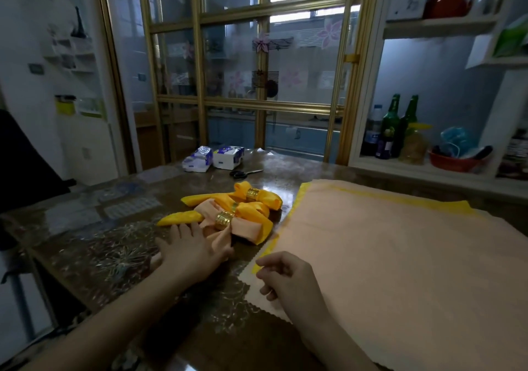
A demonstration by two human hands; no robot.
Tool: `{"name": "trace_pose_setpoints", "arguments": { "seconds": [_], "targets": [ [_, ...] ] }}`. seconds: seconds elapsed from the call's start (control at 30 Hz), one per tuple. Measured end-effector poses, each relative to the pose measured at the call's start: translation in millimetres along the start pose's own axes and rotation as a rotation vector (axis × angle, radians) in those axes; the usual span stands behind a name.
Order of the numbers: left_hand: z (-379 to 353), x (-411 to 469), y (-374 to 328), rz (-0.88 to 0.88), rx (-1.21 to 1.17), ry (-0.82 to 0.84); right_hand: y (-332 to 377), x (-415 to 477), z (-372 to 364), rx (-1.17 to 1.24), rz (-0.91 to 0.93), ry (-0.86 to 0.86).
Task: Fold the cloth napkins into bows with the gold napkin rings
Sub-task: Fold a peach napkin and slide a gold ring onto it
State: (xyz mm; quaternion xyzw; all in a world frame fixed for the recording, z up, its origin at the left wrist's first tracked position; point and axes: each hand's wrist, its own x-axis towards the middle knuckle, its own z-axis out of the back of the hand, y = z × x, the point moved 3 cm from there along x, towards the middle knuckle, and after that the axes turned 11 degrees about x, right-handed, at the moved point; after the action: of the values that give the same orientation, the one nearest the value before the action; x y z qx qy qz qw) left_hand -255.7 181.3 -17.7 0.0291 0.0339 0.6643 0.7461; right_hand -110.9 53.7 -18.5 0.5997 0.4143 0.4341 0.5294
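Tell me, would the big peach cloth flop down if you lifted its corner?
Probably floppy: the peach cloth lies flat and thin on the table. Likely light, since similar cloth bunches softly in the bows.

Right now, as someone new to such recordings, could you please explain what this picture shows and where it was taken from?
There is no machine here: a person works with bare hands, and the single picture comes from a camera worn on their head, looking forward and down. On the glossy table lie finished napkin bows in peach and yellow, each cinched by a gold ring. The left hand rests open against the nearest bow. The right hand curls at the corner of a flat peach napkin; whether it pinches it is unclear. Scissors and tissue packs sit farther back.
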Motion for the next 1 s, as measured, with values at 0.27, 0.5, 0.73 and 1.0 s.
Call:
{"name": "trace_pose_setpoints", "arguments": {
  "seconds": [0.27,0.5,0.73,1.0],
  "targets": [
    [31.4,-118.2,-98.8,-0.72,-0.168,-0.151,15.9,2.1,76.5,0.065,0.023,-0.305],
    [11.9,-187.5,-261.2,-1.117,-0.181,0.031,40.4,-129.3,233.7,-0.48,0.165,-0.67],
    [-2.7,-213.1,-336.8,-1.185,-0.021,0.06,47.9,-189.7,300.3,-0.501,0.309,-1.013],
    [12.5,-228.4,-324.5,-1.186,-0.077,0.119,49.0,-182.3,318.0,-0.39,0.251,-1.002]
  ]
}}
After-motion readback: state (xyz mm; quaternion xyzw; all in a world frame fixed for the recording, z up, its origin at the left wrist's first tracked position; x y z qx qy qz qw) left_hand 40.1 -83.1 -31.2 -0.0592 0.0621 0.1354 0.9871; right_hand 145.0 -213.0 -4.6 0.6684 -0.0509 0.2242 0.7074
